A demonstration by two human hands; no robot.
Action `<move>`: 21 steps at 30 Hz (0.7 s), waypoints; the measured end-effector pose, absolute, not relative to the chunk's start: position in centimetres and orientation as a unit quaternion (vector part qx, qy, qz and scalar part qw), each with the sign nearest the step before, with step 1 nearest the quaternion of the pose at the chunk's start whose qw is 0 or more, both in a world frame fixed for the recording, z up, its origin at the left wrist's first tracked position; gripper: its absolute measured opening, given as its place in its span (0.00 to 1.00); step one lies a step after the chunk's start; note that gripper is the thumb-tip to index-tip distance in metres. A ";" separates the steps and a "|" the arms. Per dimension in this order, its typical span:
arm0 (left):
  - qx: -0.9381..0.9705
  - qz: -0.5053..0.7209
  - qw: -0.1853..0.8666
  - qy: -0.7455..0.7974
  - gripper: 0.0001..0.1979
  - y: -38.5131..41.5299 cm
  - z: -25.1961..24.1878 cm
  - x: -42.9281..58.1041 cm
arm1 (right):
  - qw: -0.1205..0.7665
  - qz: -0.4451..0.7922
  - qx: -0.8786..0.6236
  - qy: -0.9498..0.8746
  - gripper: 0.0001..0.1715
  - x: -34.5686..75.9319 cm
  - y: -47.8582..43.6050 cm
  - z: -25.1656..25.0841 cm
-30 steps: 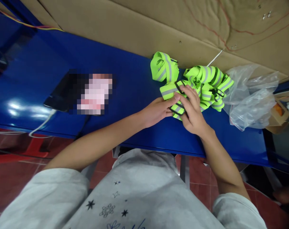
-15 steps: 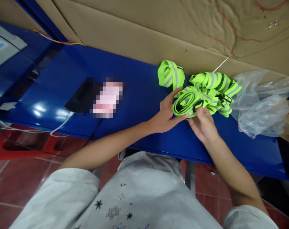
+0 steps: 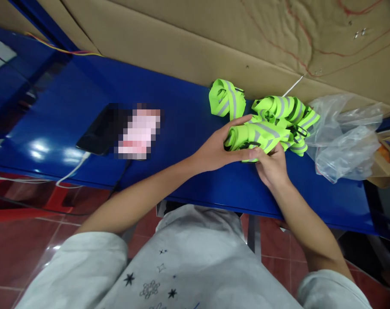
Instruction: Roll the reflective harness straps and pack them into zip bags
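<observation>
Between my two hands is a rolled neon-green reflective strap (image 3: 239,136) with a silver stripe and a black buckle. My left hand (image 3: 219,146) wraps the roll from the left, its thumb along the near side and fingers over the far side. At the lower right, my right hand (image 3: 274,165) pinches the strap, thumb close to the left thumb. Just beyond lies a heap of similar straps (image 3: 285,107) with black buckles, partly hidden by the held roll. A separate coiled strap (image 3: 227,98) rests behind my left hand.
Crumpled clear plastic bags (image 3: 346,146) lie to the right, beside a cardboard box (image 3: 383,165). On the blue table (image 3: 178,107) at left are a dark phone (image 3: 96,131) with a white cable and a blurred-out pink-white item (image 3: 138,133). A brown covered panel (image 3: 169,38) borders the back.
The rolled strap has turned, so its spiral end faces less toward me. My left hand has closed further around it, and the thumbs have come together. The whole view has shifted slightly.
</observation>
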State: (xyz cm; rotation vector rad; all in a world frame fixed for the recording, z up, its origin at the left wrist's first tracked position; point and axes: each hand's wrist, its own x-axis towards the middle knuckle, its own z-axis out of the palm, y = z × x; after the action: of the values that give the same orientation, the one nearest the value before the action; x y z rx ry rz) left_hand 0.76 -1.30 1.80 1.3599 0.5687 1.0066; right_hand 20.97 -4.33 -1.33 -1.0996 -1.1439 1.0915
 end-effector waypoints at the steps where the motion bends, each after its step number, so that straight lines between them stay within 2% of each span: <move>1: 0.593 0.442 0.618 0.267 0.46 -1.4 1.7 0.9 | 0.561 0.472 -0.470 -0.491 0.37 20.8 -4.5 -1.4; 6: 0.561 0.460 0.639 0.257 0.47 -2.0 0.0 2.1 | 0.500 0.522 -0.447 -0.527 0.37 20.6 -4.8 -2.0; 9: 0.509 0.463 0.674 0.269 0.44 -2.3 -0.7 2.6 | 0.491 0.466 -0.470 -0.566 0.40 21.1 -4.5 -2.9; 14: 0.373 0.449 0.765 0.272 0.34 -2.4 -1.1 3.0 | 0.416 0.295 -0.476 -0.717 0.39 22.0 -3.9 -1.5; 17: 0.338 0.433 0.801 0.236 0.31 -2.2 -0.9 3.0 | 0.376 0.128 -0.482 -0.781 0.36 25.5 -4.8 1.0; 21: 0.354 0.401 0.816 0.220 0.30 -2.3 -0.6 2.9 | 0.405 -0.160 -0.619 -0.653 0.33 35.8 -7.6 1.8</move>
State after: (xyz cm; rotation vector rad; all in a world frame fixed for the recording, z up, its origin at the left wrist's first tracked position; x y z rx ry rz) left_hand 2.88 -2.30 -0.57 0.7539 0.4682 0.8556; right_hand 35.79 -7.62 1.77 -1.5623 -1.6483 -0.4034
